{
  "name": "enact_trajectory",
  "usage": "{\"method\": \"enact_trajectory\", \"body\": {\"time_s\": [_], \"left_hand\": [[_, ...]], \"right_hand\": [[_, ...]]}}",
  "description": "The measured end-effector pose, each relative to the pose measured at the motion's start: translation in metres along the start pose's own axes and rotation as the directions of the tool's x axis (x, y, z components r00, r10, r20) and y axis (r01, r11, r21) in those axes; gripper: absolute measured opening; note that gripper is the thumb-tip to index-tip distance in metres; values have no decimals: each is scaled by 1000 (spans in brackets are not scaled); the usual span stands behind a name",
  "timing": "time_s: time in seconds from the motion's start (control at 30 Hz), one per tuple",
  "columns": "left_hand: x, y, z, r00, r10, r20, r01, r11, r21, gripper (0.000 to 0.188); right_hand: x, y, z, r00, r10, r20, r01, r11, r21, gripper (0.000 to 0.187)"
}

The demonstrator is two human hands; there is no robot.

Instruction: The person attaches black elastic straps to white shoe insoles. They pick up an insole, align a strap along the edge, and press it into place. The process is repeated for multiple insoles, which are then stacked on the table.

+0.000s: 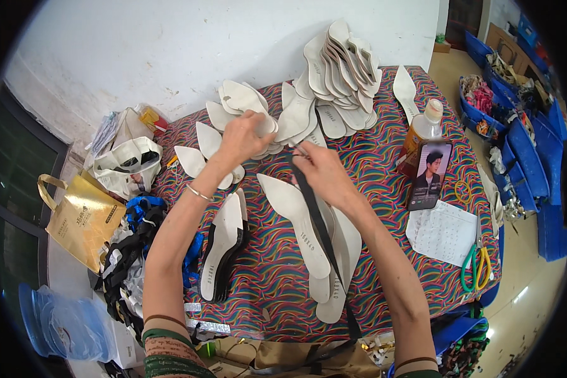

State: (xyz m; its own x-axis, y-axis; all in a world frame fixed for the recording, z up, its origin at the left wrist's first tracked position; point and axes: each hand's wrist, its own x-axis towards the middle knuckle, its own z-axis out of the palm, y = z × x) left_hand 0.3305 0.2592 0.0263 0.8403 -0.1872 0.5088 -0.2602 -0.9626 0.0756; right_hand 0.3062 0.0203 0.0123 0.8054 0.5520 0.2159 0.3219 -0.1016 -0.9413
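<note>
My right hand (pixel 324 173) is closed in a pinch on the upper end of a black strap (pixel 321 230). From there the strap runs down over white shoe insoles (pixel 299 223) and off the table's front edge. A small metallic glint shows at its fingertips, too little to name. My left hand (pixel 244 135), fingers curled, rests at the edge of a loose pile of insoles (pixel 242 97); what its fingertips hold, if anything, is hidden. Below it lies a neat stack of insoles with black edges (pixel 223 249). A taller heap of insoles (pixel 340 69) stands at the back.
A patterned cloth (pixel 264 264) covers the table. On the right are a drink bottle (pixel 422 129), a phone (pixel 429 176), a paper sheet (pixel 444 233) and scissors (pixel 475 264). Left are a gold bag (pixel 85 217) and black straps (pixel 116 271). Blue bins (pixel 523 157) stand beyond.
</note>
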Motion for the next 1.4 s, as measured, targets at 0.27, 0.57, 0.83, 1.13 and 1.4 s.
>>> {"method": "enact_trajectory", "body": {"time_s": [0.27, 0.57, 0.83, 1.13, 1.4], "left_hand": [[8, 25, 18, 964, -262, 36, 244, 933, 265, 51], [21, -16, -32, 745, -614, 262, 646, 564, -515, 72], [8, -14, -39, 733, -588, 341, 668, 528, -525, 77], [7, -85, -118, 691, -371, 621, 711, 194, -676, 67], [-54, -65, -132, 878, -415, 238, 185, -164, -969, 73]], "right_hand": [[-24, 17, -6, 983, 162, -90, -139, 966, 220, 28], [-1, -13, 38, 840, -543, -1, 492, 761, -424, 9], [35, 0, 66, 738, -612, 283, 611, 429, -665, 9], [23, 30, 29, 898, -417, 141, 401, 643, -653, 7], [-21, -48, -24, 996, -84, -10, 81, 917, 389, 22]]}}
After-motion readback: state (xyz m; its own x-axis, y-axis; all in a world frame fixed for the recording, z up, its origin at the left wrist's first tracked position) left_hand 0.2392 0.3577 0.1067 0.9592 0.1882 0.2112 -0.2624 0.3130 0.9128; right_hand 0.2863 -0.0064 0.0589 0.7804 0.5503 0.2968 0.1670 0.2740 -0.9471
